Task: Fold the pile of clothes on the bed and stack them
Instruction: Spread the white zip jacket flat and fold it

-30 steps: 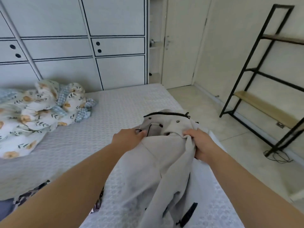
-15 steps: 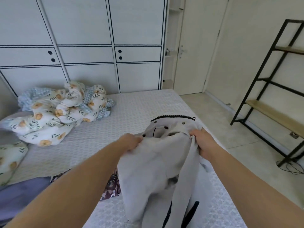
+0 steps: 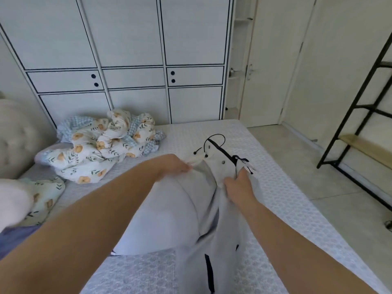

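A light grey jacket (image 3: 182, 219) with black zip trim and snap buttons is spread along the bed (image 3: 286, 198), its collar pointing away from me. My left hand (image 3: 174, 164) pinches the collar edge on the left. My right hand (image 3: 238, 184) grips a fold of the jacket's front near the zip. The jacket's body billows up between my arms, and its lower part runs out of view at the bottom.
A crumpled floral and blue-check quilt (image 3: 101, 149) lies at the far left of the bed, beside a padded headboard (image 3: 19, 136). Dark blue cloth (image 3: 14, 236) shows at the left edge. White wardrobe doors (image 3: 131, 60) stand behind; a black metal shelf (image 3: 360, 128) stands on the floor at right.
Both hands have carried the jacket's collar farther from me and lowered it toward the bed. The jacket has gone from hanging bunched to lying stretched out, and the view has swung left.
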